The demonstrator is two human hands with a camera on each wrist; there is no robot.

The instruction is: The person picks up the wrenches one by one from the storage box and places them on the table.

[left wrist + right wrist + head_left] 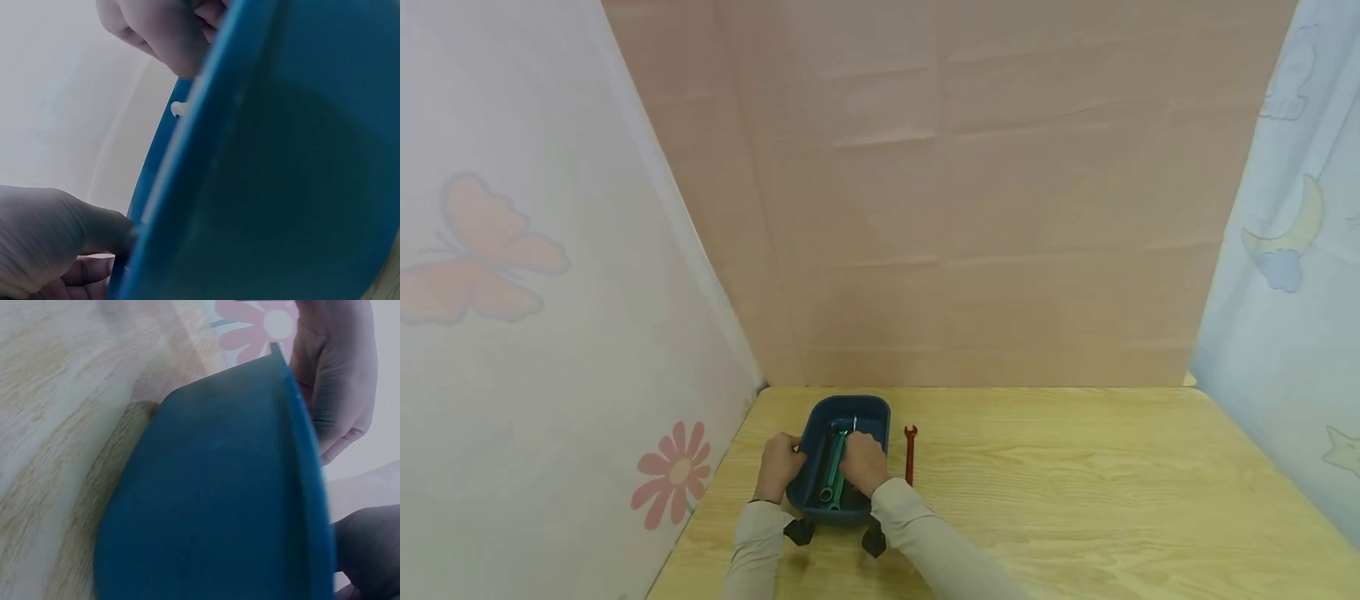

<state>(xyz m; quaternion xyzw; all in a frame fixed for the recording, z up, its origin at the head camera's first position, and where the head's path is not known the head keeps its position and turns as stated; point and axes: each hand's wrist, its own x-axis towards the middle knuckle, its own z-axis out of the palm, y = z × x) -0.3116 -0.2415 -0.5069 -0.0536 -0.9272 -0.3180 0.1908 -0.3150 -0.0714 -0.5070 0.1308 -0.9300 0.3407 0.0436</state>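
A dark blue plastic bin (838, 518) stands on the table's left part, with green wrenches (832, 472) lying lengthwise in it. My left hand (778, 467) grips the bin's left rim, its thumb hooked over the edge in the left wrist view. Over the bin's right half, my right hand (865, 463) has its fingers curled round a silver wrench (854, 423). That wrench's pale end peeks above the rim in the left wrist view, while its rest is hidden by the hand. The right wrist view mostly shows the bin's outer wall (206, 487).
A red open-ended wrench (910, 454) lies on the wooden table (1060, 483), just right of the bin. Printed white curtains (587, 350) rise at both sides, and a tan sheet (985, 208) hangs behind. Black wrist cameras (874, 540) sit near the bin's front edge.
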